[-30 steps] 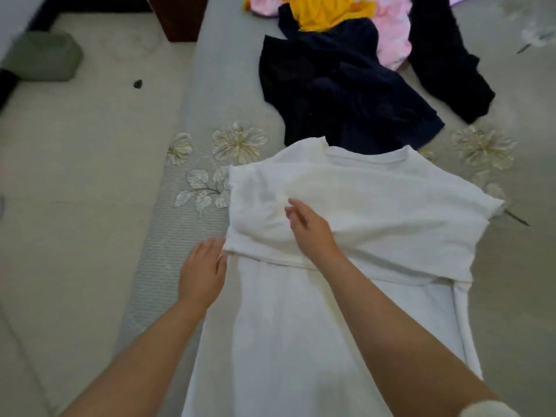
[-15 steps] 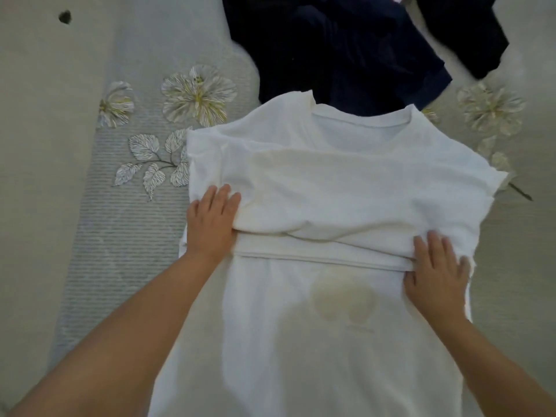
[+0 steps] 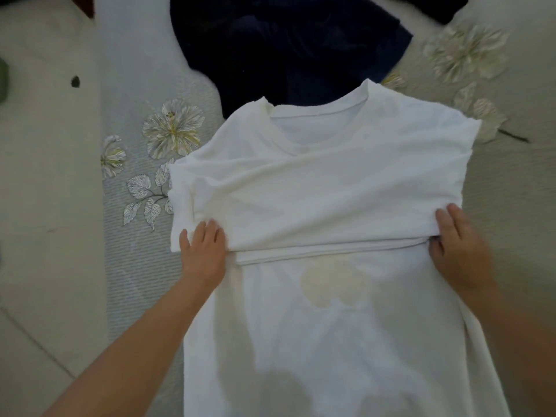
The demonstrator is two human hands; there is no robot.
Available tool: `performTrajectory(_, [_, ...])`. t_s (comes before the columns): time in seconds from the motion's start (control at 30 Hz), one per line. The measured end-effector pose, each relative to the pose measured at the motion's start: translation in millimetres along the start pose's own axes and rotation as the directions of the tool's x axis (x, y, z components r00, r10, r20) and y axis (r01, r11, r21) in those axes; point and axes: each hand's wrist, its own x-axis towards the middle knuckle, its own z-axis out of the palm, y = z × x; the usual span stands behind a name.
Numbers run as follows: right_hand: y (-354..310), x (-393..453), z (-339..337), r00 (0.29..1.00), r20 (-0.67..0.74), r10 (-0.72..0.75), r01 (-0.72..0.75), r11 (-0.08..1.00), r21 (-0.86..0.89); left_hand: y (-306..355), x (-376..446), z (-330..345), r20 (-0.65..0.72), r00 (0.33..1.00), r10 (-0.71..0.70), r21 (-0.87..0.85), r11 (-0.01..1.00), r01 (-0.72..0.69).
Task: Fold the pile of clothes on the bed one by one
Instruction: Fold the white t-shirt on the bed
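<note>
A white T-shirt lies on the bed with its collar away from me and its upper part folded across in a band. A pale flower print shows just below the fold. My left hand grips the fold's left end, fingertips tucked under the top layer. At the fold's right end my right hand pinches the cloth, fingers on top and thumb at the edge. A dark navy garment lies crumpled beyond the collar.
The grey bed cover has flower and leaf prints on both sides of the shirt. Its left edge drops to a pale tiled floor with a small dark speck. Another black garment shows at the top right.
My right hand went from the shirt's middle to the fold's right end, my left from beside the shirt onto its left end. Both now take hold of the cloth. The view closed in.
</note>
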Motion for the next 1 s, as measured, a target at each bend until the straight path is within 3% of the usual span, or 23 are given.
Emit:
performTrajectory(0.1, [6.7,6.5,-4.8,0.991,-0.121,0.055,-0.042,0.993,0.107,38.8,2.6,-19.5,-0.081,0.985,0.151,-0.127,0.979,-0.16])
performTrajectory(0.2, [11.0,5.8,-7.1,0.974,-0.199,0.107,-0.073,0.983,0.171,99.5,11.7,-48.1,-0.149,0.912,0.381,-0.212,0.889,-0.406])
performTrajectory(0.27, [16.2,5.3,-5.8,0.966,-0.153,0.208,-0.179,0.966,0.187,140.5,27.5,-65.6,-0.237,0.841,0.487,-0.234,0.811,-0.536])
performTrajectory(0.33, [28.7,1.8,-1.5,0.947,-0.105,0.304,-0.275,0.934,0.227,186.6,47.7,-84.3,-0.229,0.806,0.545,-0.232,0.774,-0.589])
performTrajectory(0.53, [62.3,-9.7,11.5,0.939,-0.19,0.286,-0.223,0.928,0.297,286.7,96.1,-99.0,-0.177,0.852,0.492,-0.184,0.834,-0.52])
performTrajectory(0.63, [63.5,-13.8,19.2,0.942,-0.202,0.268,-0.207,0.938,0.277,317.3,113.9,-117.2,-0.354,0.786,0.507,-0.171,0.791,-0.587])
performTrajectory(0.7, [63.0,-12.4,22.9,0.938,-0.214,0.274,-0.21,0.937,0.28,346.4,134.1,-134.2,-0.395,0.749,0.532,-0.126,0.777,-0.617])
performTrajectory(0.87, [61.8,-12.0,24.7,0.909,-0.251,0.332,-0.242,0.913,0.329,413.3,180.0,-165.0,-0.081,0.925,0.37,-0.159,0.912,-0.379])
performTrajectory(0.93, [62.9,-14.1,24.4,0.9,-0.281,0.332,-0.228,0.91,0.346,423.0,187.5,-167.3,-0.042,0.922,0.385,-0.119,0.914,-0.387])
performTrajectory(1.0, [62.5,-16.4,23.4,0.878,-0.305,0.368,-0.25,0.898,0.363,420.5,195.5,-167.8,-0.135,0.906,0.401,-0.23,0.876,-0.423])
